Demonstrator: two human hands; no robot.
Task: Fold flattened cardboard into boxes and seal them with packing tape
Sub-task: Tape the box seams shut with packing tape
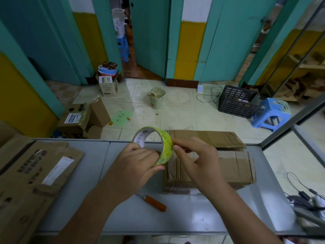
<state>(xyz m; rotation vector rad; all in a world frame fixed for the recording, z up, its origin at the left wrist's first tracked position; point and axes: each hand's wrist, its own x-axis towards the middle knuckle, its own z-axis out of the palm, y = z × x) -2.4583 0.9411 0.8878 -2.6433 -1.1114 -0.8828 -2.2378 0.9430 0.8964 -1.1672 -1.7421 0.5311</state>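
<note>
- We hold the tape roll (166, 143) over the middle of the desk (123, 217). The left hand (139, 162) has its grip wrapped round the roll, and the right hand (195, 159) pinches its outer face, likely hunting the loose end.
- A box (233, 168) lies at 3 o'clock. We judge it folded, with sealing not yet begun.
- Flat cardboard (35, 173) waits at 9 o'clock, and a knife (154, 202) lies at 6.
- Toward 12 we see a tiled floor (175, 111), a bin (156, 99), a crate (237, 103) and a blue stool (270, 111).

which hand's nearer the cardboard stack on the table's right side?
Right. The right hand is over the stack, picking at the tape; the left hand grips the tape just left of the stack.
</note>
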